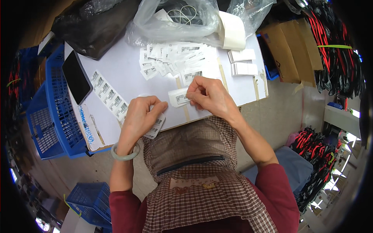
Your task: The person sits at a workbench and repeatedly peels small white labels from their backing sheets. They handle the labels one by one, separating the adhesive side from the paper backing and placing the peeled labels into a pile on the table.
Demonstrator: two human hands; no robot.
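Near the table's front edge, my left hand (144,115) is curled closed around a strip of barcode stickers (156,127). Part of this strip shows below the fingers, over the table edge. My right hand (211,96) pinches the right end of a small white printed label (178,97), which lies flat on the table. Its fingertips hide that end of the label. Just beyond my right hand, a loose pile of similar white labels (171,58) spreads over the table. Left of my left hand lies a longer strip of barcode stickers (107,93).
A black phone-like device (77,77) lies at the table's left, beside blue baskets (58,105). Clear plastic bags (175,31) and a dark bag (93,29) cover the back. Stacked white cards (244,69) sit at the right, near a cardboard box (291,50).
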